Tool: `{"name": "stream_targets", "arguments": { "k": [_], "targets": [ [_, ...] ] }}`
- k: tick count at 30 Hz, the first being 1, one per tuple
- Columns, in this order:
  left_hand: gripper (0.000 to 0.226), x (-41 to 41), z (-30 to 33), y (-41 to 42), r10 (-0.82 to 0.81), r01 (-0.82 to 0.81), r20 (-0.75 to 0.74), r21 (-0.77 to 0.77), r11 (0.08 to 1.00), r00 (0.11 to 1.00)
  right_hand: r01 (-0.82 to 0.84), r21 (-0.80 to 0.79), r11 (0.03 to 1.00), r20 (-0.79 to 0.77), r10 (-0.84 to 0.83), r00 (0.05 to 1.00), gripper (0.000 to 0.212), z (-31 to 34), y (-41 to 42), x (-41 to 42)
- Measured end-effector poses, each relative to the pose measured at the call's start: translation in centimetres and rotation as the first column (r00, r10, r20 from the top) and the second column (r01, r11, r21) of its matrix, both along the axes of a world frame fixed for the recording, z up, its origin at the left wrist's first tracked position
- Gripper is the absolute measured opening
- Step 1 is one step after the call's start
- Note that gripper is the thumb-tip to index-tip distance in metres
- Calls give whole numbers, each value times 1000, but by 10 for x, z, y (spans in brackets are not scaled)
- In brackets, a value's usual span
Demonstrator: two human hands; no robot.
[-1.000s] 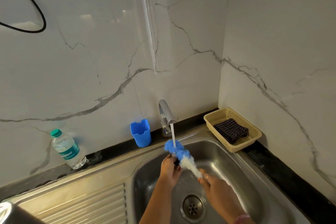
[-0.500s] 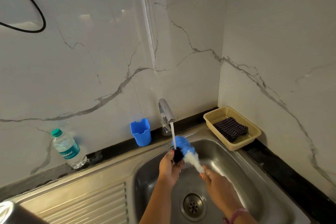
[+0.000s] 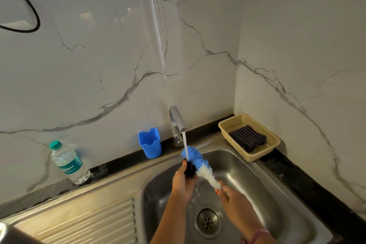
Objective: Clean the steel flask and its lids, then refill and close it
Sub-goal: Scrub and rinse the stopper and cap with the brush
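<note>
Over the steel sink [image 3: 263, 180], my left hand [image 3: 183, 181] grips a small black lid [image 3: 190, 168] under the water stream from the tap [image 3: 178, 121]. My right hand [image 3: 235, 202] holds the handle end of a blue and white bottle brush [image 3: 200, 164], whose bristles press against the black lid. Water splashes down between my hands toward the drain [image 3: 207, 223]. A dark rounded steel object [image 3: 11, 233], perhaps the flask, shows at the bottom left corner, mostly cut off.
A blue plastic cup [image 3: 150, 142] stands behind the sink left of the tap. A clear water bottle with a green cap [image 3: 67, 162] leans on the wall at left. A beige basket [image 3: 249, 136] with a dark checked cloth sits at the right corner. The ribbed drainboard [image 3: 89, 222] lies left.
The brush has shifted so the black lid in my left hand now shows beneath the stream. My right hand has slid slightly down and right along the handle.
</note>
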State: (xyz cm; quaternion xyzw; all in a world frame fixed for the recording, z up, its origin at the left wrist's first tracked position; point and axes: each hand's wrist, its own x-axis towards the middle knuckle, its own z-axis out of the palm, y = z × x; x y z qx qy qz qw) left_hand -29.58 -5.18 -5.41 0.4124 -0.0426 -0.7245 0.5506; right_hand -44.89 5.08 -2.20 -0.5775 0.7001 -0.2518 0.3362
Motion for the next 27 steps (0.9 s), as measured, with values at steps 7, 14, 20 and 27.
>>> {"name": "stream_targets", "arguments": {
  "k": [7, 14, 20, 27],
  "targets": [
    [38, -3, 2, 0, 27, -29, -28, -74, 997, 999, -31, -31, 999, 46, 32, 998, 40, 2, 3, 5],
    [33, -1, 4, 4, -20, 20, 9, -16, 1000, 1000, -30, -21, 999, 46, 31, 998, 38, 5, -3, 8],
    [38, 0, 7, 5, 9, -10, -27, -15, 1000, 1000, 3, 21, 1000, 7, -3, 1000, 37, 1, -9, -3],
    [49, 0, 5, 0, -57, 58, 27, -47, 997, 998, -11, 4, 1000, 53, 11, 999, 39, 0, -5, 1]
  ]
}}
